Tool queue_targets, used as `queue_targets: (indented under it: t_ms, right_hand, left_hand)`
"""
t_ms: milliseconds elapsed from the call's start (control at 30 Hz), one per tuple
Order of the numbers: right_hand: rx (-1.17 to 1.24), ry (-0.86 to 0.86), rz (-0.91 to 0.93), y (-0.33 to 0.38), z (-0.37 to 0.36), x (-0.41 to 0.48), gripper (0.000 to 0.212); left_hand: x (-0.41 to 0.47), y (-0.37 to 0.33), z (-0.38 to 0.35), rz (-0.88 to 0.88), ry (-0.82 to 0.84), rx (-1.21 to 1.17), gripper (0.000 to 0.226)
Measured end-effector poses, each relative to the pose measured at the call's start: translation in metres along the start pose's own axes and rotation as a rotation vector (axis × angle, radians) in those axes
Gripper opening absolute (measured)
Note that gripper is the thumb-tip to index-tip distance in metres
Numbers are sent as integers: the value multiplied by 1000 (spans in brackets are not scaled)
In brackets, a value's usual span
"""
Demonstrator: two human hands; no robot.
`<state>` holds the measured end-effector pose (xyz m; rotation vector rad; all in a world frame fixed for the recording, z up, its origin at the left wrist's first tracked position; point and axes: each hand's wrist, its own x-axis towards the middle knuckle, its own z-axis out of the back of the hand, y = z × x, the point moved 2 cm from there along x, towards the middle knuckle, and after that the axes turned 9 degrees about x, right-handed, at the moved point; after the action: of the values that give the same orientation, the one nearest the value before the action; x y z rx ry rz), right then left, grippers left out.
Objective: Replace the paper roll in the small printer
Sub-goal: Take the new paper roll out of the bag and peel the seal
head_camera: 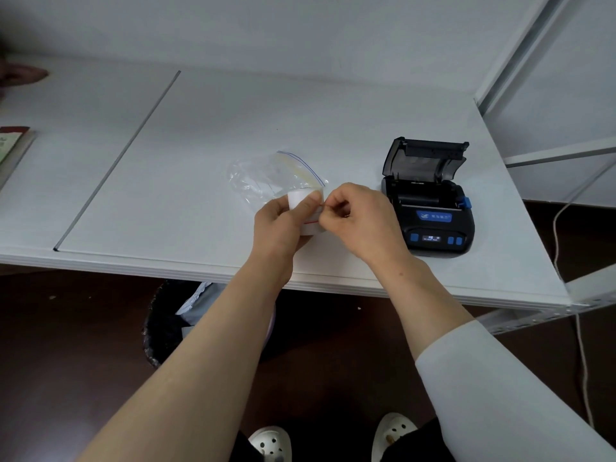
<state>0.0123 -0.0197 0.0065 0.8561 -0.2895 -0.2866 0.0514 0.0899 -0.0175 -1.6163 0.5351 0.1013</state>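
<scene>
A white paper roll (pixel 297 200) with a thin red line near its edge is held above the white table (pixel 200 155). My left hand (pixel 281 221) wraps around it, thumb across the front. My right hand (pixel 358 218) pinches the roll's right edge between thumb and forefinger. To the right stands the small black printer (pixel 433 215) with blue buttons. Its lid (pixel 423 160) is tipped up and back, and the paper bay shows dark inside.
A clear zip bag (pixel 273 176) lies crumpled just behind my hands. A bin with a dark liner (pixel 166 325) sits under the table's front edge. A white cable (pixel 573 295) hangs at the right by a metal rack frame (pixel 520 61). A booklet (pixel 13 145) lies far left.
</scene>
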Motion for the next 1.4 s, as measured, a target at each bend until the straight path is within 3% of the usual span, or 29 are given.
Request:
queue_targets:
  t_ms: [200, 433, 967, 1100, 1267, 1400]
  right_hand:
    - [105, 76, -81, -1, 2, 2, 2]
    - [295, 48, -181, -2, 3, 2, 18]
    - [572, 31, -309, 4, 14, 5, 4]
    - [536, 165, -299, 2, 4, 1, 39]
    - [523, 57, -200, 2, 3, 3, 7]
    - [507, 48, -181, 2, 2, 5, 19]
  left_hand:
    - [-1, -2, -1, 5, 27, -21, 44]
    - [0, -2, 0, -16, -7, 17, 51]
    - [10, 2, 9, 49, 10, -145, 36]
    - [10, 2, 7, 25, 88, -162, 31]
    - [9, 2, 4, 36, 131, -168, 40]
    - [9, 0, 3, 88, 185, -242, 21]
